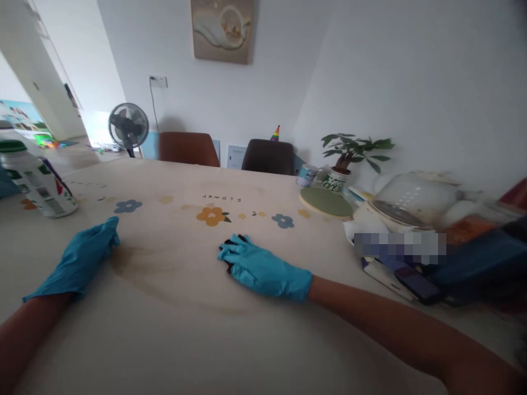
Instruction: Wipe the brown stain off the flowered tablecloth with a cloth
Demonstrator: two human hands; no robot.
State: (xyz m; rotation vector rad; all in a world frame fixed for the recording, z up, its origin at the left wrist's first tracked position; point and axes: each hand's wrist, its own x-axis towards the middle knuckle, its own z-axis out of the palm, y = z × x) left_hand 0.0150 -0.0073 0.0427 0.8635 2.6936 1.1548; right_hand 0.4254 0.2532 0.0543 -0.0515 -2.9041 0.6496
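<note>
Both my hands wear blue gloves and lie on a cream tablecloth (255,351) printed with flowers. My left hand (82,258) rests flat on the cloth, palm down, holding nothing. My right hand (263,269) presses down on a small dark object (229,266) that shows only at the fingertips and under the palm; I cannot tell what it is. Between the two hands spreads a brownish stain (164,277) on the cloth. A white bottle with a green cap (39,184) stands at the far left, beyond my left hand.
At the right there are a glass pot (407,200), a round green mat (325,202), a potted plant (349,151), a small tin (307,174) and a dark phone (415,282). Two chairs (187,148) stand at the far edge, a fan (128,126) behind them.
</note>
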